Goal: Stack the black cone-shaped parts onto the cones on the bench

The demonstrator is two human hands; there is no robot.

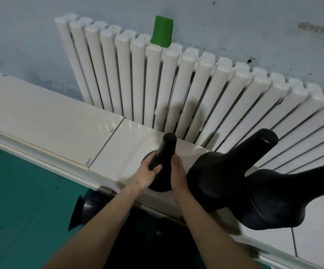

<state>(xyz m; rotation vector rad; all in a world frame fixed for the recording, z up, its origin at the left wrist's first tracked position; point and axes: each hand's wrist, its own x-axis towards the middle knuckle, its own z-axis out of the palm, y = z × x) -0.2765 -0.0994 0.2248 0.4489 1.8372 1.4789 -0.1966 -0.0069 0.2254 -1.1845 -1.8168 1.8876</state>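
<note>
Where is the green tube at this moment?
In the head view the green tube stands at top centre, at the upper edge of the white radiator, against the wall, well behind the held cone.

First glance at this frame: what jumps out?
Both hands are on a black cone near the front edge of the bench, centre frame. The left hand grips its neck and the right hand lies against its side. A second black cone and a third black cone loom at right, and a green tube stands atop the white radiator behind.
</note>
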